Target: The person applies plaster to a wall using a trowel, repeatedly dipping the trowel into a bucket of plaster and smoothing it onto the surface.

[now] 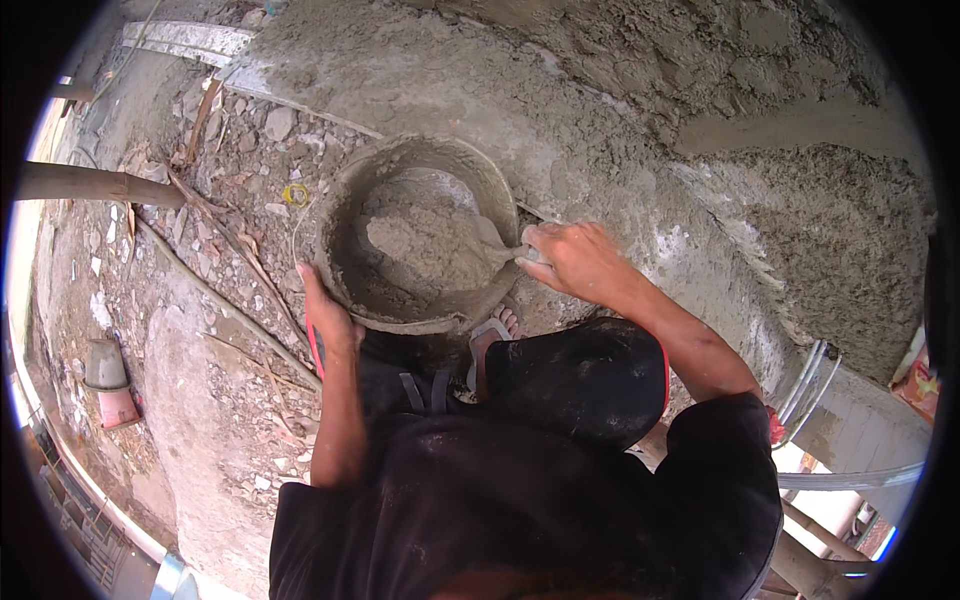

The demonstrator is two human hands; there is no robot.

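The ground, full of broken stones, spreads on the left of the bucket and below it. To the upper right of the bucket is a rough surface, grey; I cannot tell if it is a wall or a heap. A pole comes toward the bucket from the left and ends well apart from it. The bucket itself is in front of my knees, with its round mouth facing up to me. Inside it lies wet mortar, raised in the middle.

The trowel is at the right side of the bucket, across its rim: the handle is outside, the blade is inside. My right hand is the nearer one, and it is closed around this handle. From this grip the trowel lies to the left; its long axis goes nearly sideways, and the blade points to the bucket's middle. The tip I cannot separate from the mortar. My left hand touches the bucket at its lower left side; how much its fingers are bent, I cannot tell. A yellow loop lies just left of the bucket.
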